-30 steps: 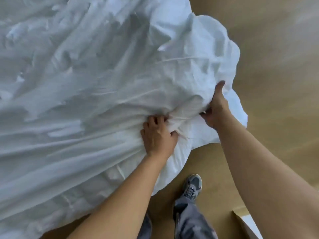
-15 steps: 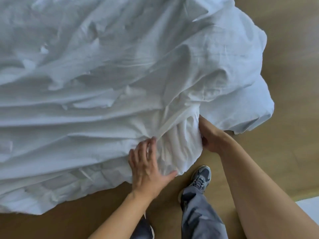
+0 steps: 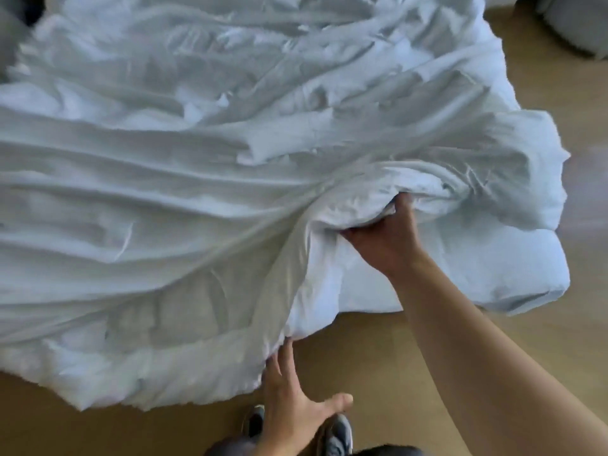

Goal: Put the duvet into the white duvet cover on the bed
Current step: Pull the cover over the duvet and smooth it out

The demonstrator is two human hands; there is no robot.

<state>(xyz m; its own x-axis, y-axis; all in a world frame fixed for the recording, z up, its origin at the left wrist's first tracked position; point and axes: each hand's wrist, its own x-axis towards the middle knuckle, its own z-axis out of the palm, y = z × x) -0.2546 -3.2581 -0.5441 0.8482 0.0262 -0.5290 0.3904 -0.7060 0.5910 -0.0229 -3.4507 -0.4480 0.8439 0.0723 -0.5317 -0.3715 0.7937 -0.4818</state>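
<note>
- Head view. White duvet cover [image 3: 171,192] lies spread and heavily creased across most of the frame; its near edge hangs toward the tan floor [image 3: 378,357].
- Right hand [image 3: 385,240]: clenched on a bunched fold of the duvet cover, right of centre. Its fingers are buried in the cloth and cannot be seen. Long creases fan out from the grip toward the left.
- A thicker, padded white mass, taken as the duvet [image 3: 487,268], sits just right of and below the right hand, forming a rounded corner. The right forearm crosses in front of it. Cannot tell whether this corner is bare or already inside the cover.
- Left hand [image 3: 296,411]: released, fingers straight and spread, thumb out to the right. Fingertips [image 3: 285,355] touch the hanging lower edge of the cloth, below and left of the right-hand grip.
- Short white strip [image 3: 125,238] on the cover, left of centre; too blurred to tell label from tie, so no text can be read.
- Dark shoes [image 3: 339,434] on the floor below the left hand; any markings are illegible.
- Grey blurred object [image 3: 572,28] on the floor, top right.
</note>
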